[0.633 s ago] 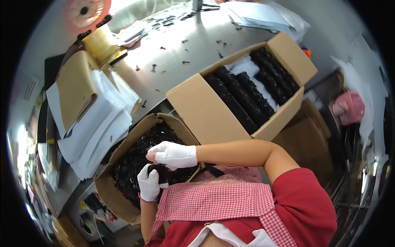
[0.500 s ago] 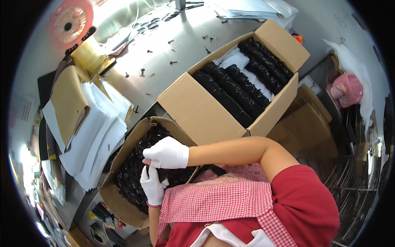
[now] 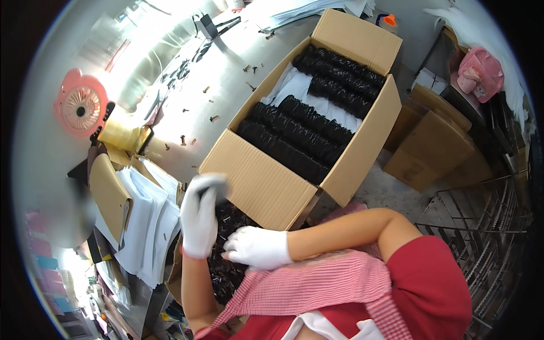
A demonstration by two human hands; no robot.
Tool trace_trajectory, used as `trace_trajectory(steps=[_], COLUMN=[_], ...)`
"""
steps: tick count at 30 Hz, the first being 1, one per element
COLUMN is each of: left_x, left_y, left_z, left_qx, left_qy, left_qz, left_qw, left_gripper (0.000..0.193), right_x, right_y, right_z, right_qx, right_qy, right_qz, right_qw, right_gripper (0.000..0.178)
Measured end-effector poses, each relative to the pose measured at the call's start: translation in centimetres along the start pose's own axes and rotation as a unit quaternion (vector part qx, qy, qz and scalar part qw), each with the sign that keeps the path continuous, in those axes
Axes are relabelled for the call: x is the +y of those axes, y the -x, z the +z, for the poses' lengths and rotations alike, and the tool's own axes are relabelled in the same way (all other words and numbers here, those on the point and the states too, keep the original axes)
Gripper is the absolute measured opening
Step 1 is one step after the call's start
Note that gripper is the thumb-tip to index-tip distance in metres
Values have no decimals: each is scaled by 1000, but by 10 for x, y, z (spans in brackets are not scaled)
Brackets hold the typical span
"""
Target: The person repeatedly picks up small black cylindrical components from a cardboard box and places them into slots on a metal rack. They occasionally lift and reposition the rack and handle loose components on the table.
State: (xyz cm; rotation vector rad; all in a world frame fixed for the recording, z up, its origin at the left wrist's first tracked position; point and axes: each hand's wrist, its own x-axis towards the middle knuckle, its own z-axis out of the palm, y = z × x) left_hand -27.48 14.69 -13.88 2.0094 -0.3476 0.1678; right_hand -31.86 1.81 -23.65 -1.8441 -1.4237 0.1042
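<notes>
My left hand (image 3: 198, 224), in a white glove with bare fingertips, is raised at the near left corner of a cardboard carton. Its blurred fingers are closed around a small dark piece (image 3: 214, 190) whose kind the blur hides. Just right of it, my right hand (image 3: 258, 247), gloved alike, hangs with curled fingers over a heap of small black shiny parts (image 3: 226, 277) in a lower cardboard box (image 3: 173, 277). What the right fingers hold, if anything, is hidden. The open carton (image 3: 258, 178) contains rows of stacked black parts (image 3: 289, 136) with white paper (image 3: 294, 88) between them.
Several loose screws (image 3: 214, 118) lie scattered on the metal table (image 3: 226, 79). At left are a pink fan (image 3: 81, 110), a yellow roll (image 3: 120, 133) and a stack of papers (image 3: 141, 198). Flattened cardboard (image 3: 428, 150) and a wire rack (image 3: 481, 226) stand at right.
My hands have parted: the left has risen toward the carton's corner with a dark piece, the right has shifted lower right in the picture. The whole view has also shifted.
</notes>
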Motion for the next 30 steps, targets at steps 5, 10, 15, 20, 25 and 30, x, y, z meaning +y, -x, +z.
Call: trace_trajectory(steps=[5,10,15,20,25,30], left_x=[-66,-102,-109,-162,-64,84], left_y=[-138,-210,-249,-255,-282,-270], left_z=[102,169,205,212,287,456], left_qx=[49,-71,-201,-229,-129,-275], left_qy=[-201,-471,-542,-464,-548,-267], left_qz=[125,58,-63,-76,-6,210], left_qw=[970,877,814,852,826,900], left_gripper=[34,39,40,58,73,60], right_x=[-26,-35,-57,-62,-83,-112], right_y=[105,251,386,477,551,615], right_z=[-66,-101,-108,-98,-115,-152], right_qx=[0,122,259,388,512,662], right_qy=[-102,-93,-45,1,64,312], right_qz=[47,243,443,519,561,553], right_qw=[994,958,857,762,647,398], right_gripper=[37,32,27,28,27,40])
